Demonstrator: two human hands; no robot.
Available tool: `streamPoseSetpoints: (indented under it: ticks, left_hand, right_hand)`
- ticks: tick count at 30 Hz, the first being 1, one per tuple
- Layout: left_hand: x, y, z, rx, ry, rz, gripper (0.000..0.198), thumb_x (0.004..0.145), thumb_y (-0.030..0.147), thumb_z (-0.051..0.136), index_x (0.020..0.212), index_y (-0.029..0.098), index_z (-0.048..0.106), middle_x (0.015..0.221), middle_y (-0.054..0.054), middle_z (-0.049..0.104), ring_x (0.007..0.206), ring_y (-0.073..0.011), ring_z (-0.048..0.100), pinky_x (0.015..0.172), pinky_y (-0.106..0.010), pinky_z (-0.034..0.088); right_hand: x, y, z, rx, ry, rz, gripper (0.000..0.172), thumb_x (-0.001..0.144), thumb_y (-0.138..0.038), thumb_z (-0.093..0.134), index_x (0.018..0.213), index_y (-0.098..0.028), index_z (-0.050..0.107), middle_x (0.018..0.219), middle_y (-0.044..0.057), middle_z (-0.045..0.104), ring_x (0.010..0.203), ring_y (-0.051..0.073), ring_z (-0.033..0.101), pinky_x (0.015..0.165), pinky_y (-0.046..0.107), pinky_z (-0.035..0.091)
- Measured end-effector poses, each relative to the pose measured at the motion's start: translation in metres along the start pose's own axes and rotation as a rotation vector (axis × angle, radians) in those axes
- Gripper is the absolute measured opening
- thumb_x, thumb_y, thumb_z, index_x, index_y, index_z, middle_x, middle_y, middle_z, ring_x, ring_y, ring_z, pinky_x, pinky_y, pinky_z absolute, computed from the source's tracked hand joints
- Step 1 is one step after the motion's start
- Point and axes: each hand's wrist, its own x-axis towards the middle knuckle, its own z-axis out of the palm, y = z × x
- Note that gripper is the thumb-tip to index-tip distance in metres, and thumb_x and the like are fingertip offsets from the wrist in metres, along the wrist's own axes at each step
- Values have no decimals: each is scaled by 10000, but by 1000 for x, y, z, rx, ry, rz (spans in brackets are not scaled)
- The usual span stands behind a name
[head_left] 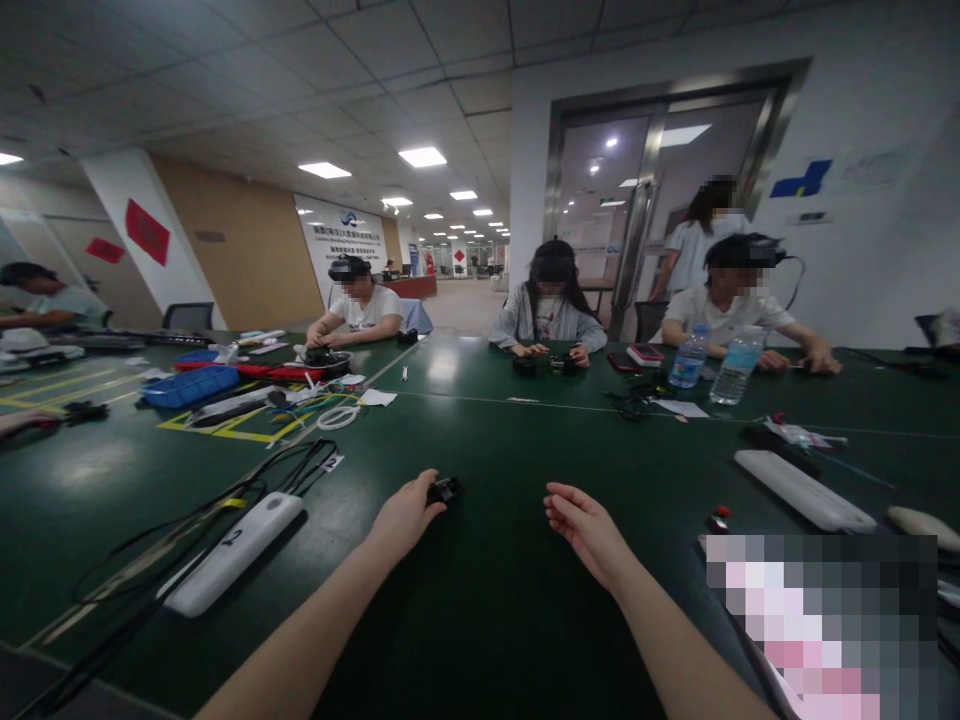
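Note:
My left hand [409, 515] is at the middle of the dark green table [480, 620], its thumb and fingers closed around a small black device [445, 490]. Part of the device is hidden by the fingers, and its exact kind does not show. To the right, apart from it, my right hand [585, 525] hovers over the table with its fingers loosely curved and the thumb near the index finger. Nothing is visible in that hand.
A white power strip [244, 555] with black cables lies to the left. On the right are another white strip [802, 490], a pixelated flat item [817, 630] and two water bottles [739, 365]. A blue tray [191, 387] stands at left. Several people sit around the table.

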Motion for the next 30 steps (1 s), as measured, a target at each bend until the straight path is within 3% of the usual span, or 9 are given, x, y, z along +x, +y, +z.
streamPoseSetpoints:
  ticks: [5, 8, 14, 21, 26, 30]
  left_hand:
    - [11, 66, 39, -166, -125, 215, 580, 690, 343, 592, 1209, 226, 362, 1152, -76, 538, 1068, -223, 492, 897, -323, 366]
    - [13, 87, 47, -241, -189, 290, 498, 714, 326, 564, 1176, 242, 399, 1152, -55, 535, 1063, -212, 492, 900, -331, 372]
    - [7, 87, 41, -346, -196, 294, 345, 757, 274, 506, 1095, 231, 449, 1160, -37, 505, 1008, -183, 521, 861, -316, 416]
    - [11, 83, 41, -435, -229, 256, 477, 733, 237, 548, 1170, 256, 356, 1162, -26, 528, 1108, -181, 462, 954, -354, 350]
    - [11, 82, 39, -453, -264, 247, 493, 732, 233, 548, 1181, 249, 346, 1201, -32, 510, 1123, -178, 456, 964, -349, 346]
    - [10, 83, 36, -455, -271, 251, 507, 727, 236, 554, 1189, 250, 344, 1206, -24, 512, 1128, -169, 455, 967, -333, 346]
  right_hand:
    - [3, 2, -4, -43, 77, -48, 275, 654, -276, 628, 920, -211, 607, 860, 35, 619, 756, 156, 570, 669, 283, 455]
    - [6, -1, -11, -94, 181, -137, 292, 642, -296, 627, 924, -223, 602, 884, 29, 616, 741, 154, 554, 603, 263, 430]
    - [11, -2, -23, -313, 226, -203, 293, 658, -296, 583, 946, -240, 602, 922, 20, 624, 818, 177, 553, 659, 297, 417]
    - [1, -3, -9, -559, 73, -240, 227, 639, -220, 599, 860, -235, 651, 845, 6, 625, 836, 184, 548, 787, 344, 387]
    - [-10, -7, 1, -787, -82, -314, 264, 625, -241, 628, 884, -278, 656, 945, 6, 597, 940, 217, 499, 837, 374, 349]
    - [-10, -5, 4, -843, -82, -298, 270, 629, -240, 630, 891, -300, 655, 971, 4, 581, 959, 226, 478, 831, 381, 344]
